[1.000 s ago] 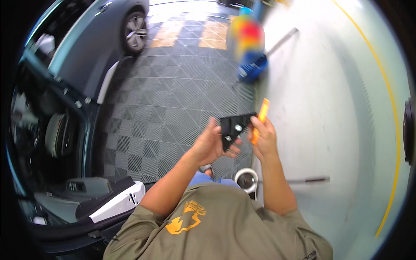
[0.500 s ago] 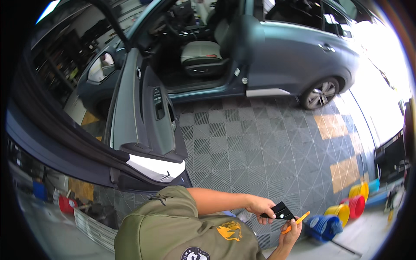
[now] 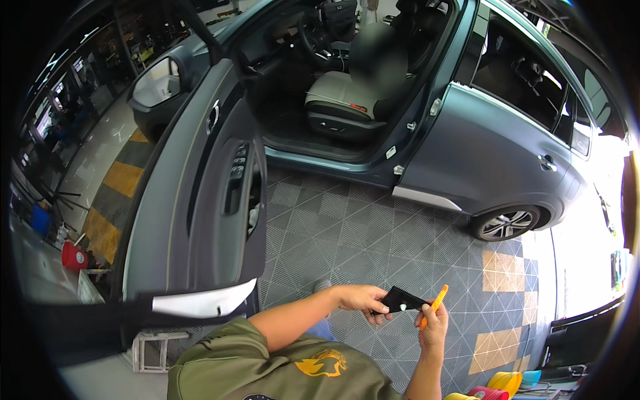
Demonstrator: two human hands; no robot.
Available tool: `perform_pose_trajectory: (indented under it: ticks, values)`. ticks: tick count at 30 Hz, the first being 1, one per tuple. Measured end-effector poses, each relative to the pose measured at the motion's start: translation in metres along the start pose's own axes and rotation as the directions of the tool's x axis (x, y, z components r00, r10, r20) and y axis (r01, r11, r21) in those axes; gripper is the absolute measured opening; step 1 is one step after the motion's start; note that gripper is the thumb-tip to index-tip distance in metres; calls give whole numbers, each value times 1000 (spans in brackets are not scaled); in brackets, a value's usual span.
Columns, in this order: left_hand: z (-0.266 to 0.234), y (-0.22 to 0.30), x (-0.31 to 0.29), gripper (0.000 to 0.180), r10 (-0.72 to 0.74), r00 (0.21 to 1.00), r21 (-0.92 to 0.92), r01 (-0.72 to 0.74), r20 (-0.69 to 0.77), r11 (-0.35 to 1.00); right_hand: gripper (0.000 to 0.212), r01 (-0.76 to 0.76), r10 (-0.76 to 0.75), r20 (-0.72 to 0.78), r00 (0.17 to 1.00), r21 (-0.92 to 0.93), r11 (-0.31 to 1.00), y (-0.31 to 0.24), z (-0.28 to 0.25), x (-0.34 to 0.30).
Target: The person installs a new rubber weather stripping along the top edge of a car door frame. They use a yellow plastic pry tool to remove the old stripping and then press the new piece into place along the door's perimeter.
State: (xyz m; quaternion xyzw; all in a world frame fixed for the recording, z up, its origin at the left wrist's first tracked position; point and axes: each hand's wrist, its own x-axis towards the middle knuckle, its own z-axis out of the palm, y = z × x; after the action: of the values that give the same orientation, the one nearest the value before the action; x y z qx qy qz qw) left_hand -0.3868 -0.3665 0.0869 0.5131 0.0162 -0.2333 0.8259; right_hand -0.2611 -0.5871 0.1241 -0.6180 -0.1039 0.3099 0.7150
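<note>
A flat black plastic trim piece (image 3: 399, 301) with a small white clip on its face is held out in front of my body. My left hand (image 3: 363, 299) grips its left end, thumb on top. My right hand (image 3: 434, 323) is closed around a slim orange plastic trim tool (image 3: 438, 299), whose tip points up and away. The right fingertips also meet the right end of the black piece. How much of that end they pinch is hidden.
A grey-blue car's front door (image 3: 193, 180) stands open at left, its white-ended edge near my left arm. Beyond are a light seat (image 3: 337, 90) and the rear door (image 3: 507, 147). Yellow buckets (image 3: 505, 383) and a red one stand lower right; a metal step stool (image 3: 150, 352) lower left.
The view has shifted, so the car appears larger and turned. Both hands appear farther left and slightly higher in the picture, still holding the black trim piece and orange tool.
</note>
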Motion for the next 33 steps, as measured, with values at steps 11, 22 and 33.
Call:
perform_pose_trajectory:
  ticks: [11,22,33]
  values:
    - [-227,155,-10,32,100,913,-63,-136,-396,989,16,-134,139,110,984,-55,989,-48,145,276]
    - [-443,220,-9,16,78,529,-116,-325,-845,939,20,-194,310,296,904,-361,912,-5,223,548]
    - [-636,491,-167,43,512,-224,543,-542,-829,642,25,250,78,511,856,-542,802,-75,384,727]
